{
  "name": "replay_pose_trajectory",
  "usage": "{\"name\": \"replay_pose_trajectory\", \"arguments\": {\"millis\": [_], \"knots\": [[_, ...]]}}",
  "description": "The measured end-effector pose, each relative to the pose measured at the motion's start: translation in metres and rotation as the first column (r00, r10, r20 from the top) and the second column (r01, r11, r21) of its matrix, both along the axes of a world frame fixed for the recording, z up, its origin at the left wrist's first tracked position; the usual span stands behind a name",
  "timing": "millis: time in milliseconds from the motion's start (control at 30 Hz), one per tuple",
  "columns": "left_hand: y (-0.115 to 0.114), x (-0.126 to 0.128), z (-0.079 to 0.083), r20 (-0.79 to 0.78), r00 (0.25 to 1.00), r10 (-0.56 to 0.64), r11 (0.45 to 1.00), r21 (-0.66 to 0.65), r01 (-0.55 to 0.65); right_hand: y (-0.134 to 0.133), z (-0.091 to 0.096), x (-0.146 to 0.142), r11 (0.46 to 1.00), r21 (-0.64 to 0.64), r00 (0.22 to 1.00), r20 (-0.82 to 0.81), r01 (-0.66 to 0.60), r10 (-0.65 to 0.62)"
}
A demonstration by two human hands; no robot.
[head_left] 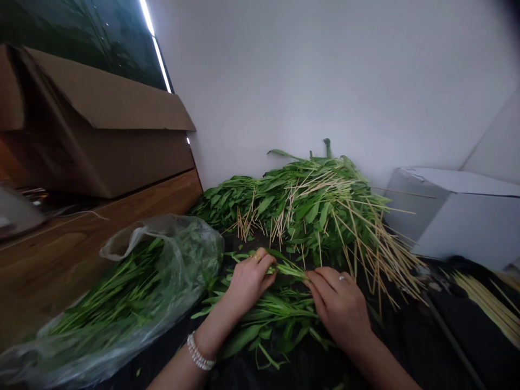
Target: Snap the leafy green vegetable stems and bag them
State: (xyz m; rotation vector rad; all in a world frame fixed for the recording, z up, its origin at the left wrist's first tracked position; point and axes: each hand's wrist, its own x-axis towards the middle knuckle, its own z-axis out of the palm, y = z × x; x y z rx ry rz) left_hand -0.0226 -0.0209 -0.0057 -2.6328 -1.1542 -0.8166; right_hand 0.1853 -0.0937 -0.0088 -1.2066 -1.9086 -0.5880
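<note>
Between my two hands stretches a small bunch of leafy green stems (291, 268). My left hand (252, 276), with a ring and a beaded bracelet, is closed round its leafy end. The fingertips of my right hand (339, 298) pinch the stem ends. Beneath both hands lies a loose heap of the same greens (280, 314) on a black sheet. Just beyond, a large pile of greens (276, 189) rests against the wall, with many thin wooden sticks (361, 233) poking out of it.
On the left, a clear plastic bag (174, 292) holds more greens. A cardboard box (134, 157) stands on a wooden surface (162, 197) behind it. At the right are a white box (467, 216) and a bundle of pale sticks (483, 303).
</note>
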Motion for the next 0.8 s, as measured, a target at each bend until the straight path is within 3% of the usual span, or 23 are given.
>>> {"name": "replay_pose_trajectory", "arguments": {"millis": [300, 600, 800], "knots": [[-0.0010, 0.0004, 0.0015, -0.002, 1.000, 0.003, 0.998, 0.062, -0.003, 0.0020, -0.0054, 0.0017, 0.999, -0.029, 1.000, -0.011, 0.022, -0.022], [-0.0010, -0.0006, 0.0005, 0.021, 1.000, -0.005, 0.999, 0.033, 0.004, 0.0012, -0.0031, -0.0005, 1.000, -0.026, 1.000, -0.005, 0.017, -0.017], [-0.0073, 0.0070, 0.0025, 0.225, 0.974, 0.016, 0.999, -0.051, -0.004, 0.0019, -0.0063, -0.0040, 0.996, -0.088, 0.998, -0.066, -0.018, 0.012]]}}
